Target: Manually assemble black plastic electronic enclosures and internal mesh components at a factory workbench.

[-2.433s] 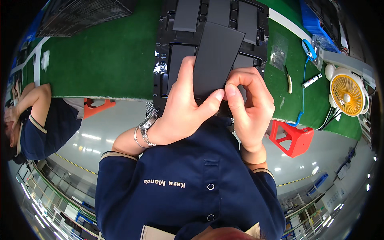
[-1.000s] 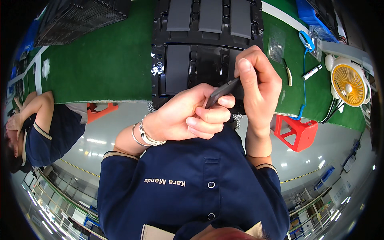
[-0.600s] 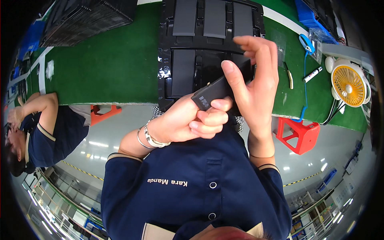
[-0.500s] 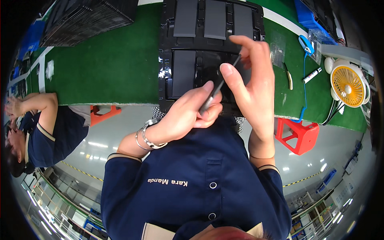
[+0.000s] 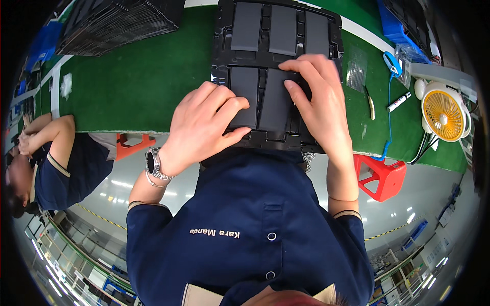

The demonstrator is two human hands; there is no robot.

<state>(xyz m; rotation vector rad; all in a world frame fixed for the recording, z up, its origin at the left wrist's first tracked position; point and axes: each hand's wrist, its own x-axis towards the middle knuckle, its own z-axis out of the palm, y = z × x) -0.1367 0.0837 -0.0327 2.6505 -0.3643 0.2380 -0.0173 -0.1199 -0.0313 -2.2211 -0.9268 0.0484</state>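
A black moulded tray [image 5: 268, 141] lies at the table's front edge, with flat dark grey rectangular panels in its pockets. In the middle of its front row, one grey panel [image 5: 274, 102] sits slightly skewed. My right hand [image 5: 322, 94] is over this panel's far right corner, thumb and index finger apart and touching or very close to its edges. My left hand [image 5: 201, 125] is open beside the front-left panel [image 5: 245, 81], fingers curved over its left side and thumb near its front edge. The right hand partly covers the front-right pocket.
A tall stack of black trays [image 5: 117, 25] stands at the far left of the green table [image 5: 132, 97]. On the right lie a white marker [image 5: 399, 102], a thin cutter-like tool [image 5: 370, 104] and a blue coiled cord. Beyond them stands a yellow-and-white fan [image 5: 443, 112]. A co-worker [image 5: 69, 163] is at the left.
The thin dark panel my left hand held tilted now lies in the tray's front middle pocket. My left hand let go and moved left; the right stays over the panel.
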